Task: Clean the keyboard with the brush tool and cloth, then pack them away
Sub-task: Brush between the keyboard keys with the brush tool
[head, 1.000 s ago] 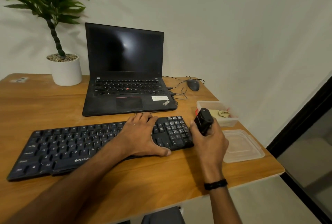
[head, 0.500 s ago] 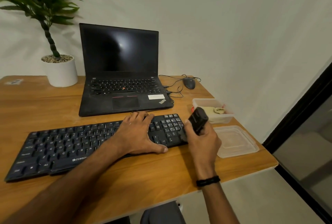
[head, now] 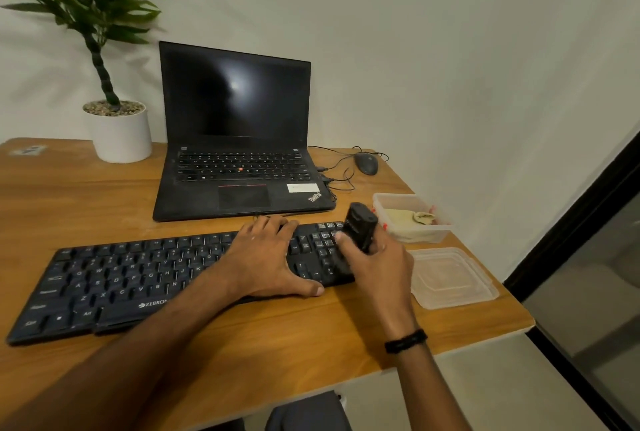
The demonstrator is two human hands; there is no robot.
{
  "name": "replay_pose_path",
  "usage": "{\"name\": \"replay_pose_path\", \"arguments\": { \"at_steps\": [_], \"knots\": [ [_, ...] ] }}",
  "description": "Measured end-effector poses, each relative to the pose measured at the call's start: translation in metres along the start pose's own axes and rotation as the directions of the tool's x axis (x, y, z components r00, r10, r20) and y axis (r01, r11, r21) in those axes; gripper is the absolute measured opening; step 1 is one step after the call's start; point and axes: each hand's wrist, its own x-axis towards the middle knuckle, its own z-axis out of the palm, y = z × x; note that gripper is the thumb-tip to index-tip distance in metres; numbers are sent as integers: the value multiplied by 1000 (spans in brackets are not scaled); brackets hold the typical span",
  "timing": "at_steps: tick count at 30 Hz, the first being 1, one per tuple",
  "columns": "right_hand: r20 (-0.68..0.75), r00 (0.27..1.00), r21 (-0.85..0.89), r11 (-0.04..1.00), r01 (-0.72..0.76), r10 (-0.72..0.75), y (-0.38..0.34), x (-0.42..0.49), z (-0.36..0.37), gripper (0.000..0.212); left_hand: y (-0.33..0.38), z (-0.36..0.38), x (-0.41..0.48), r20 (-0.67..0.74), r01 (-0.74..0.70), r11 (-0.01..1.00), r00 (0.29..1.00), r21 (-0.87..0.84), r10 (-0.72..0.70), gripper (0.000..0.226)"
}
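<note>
From the head view, the keyboard [head: 138, 278] lies slantwise across the wooden worktop [head: 242, 344], just in front of an open laptop [head: 239, 140]. The left hand [head: 266, 257] rests flat on the keys right of centre, fingers straight, its grip released and simply pressing the board down. The right hand [head: 377, 264] is over the number pad, its grip clenched round the brush tool [head: 360, 226], a stubby black block whose upper end sticks up past the fingers. The working end is hidden behind the hand, so whether bristles touch the keys cannot be told.

The tool looks small, rigid and light. A wrap round its body, as now, should give enough control. The keyboard is stiff but probably light enough to skate on the smooth wood, so the flat palm is a sensible brace.

The cloth [head: 405, 217] sits crumpled in the clear container [head: 426, 235] near the right edge, soft and limp, best pinched at a fold. The container's lid [head: 450, 278] lies nearer, thin and likely flexible.
</note>
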Motion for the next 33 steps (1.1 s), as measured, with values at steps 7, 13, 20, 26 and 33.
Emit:
{"name": "replay_pose_path", "arguments": {
  "at_steps": [7,13,20,26,33],
  "knots": [
    [170,985,42,999,-23,15,-4,4,3,23,0,0,0,6,-7,1000,1000,1,7,134],
    [112,992,-167,985,-33,53,-5,14,-9,27,0,0,2,1,-1,1000,1000,-3,1,135],
    [155,987,-228,974,9,27,-18,16,4,35,-3,-1,0,3,-1,1000,1000,12,1,141],
    [76,992,-226,971,-82,102,-14,20,-33,20,1,0,-1,22,1,1000,1000,-9,-1,136],
    [-111,989,-105,988,-114,103,6,21,-27,44,0,-3,0,26,3,1000,1000,11,-4,136]
  ]
}}
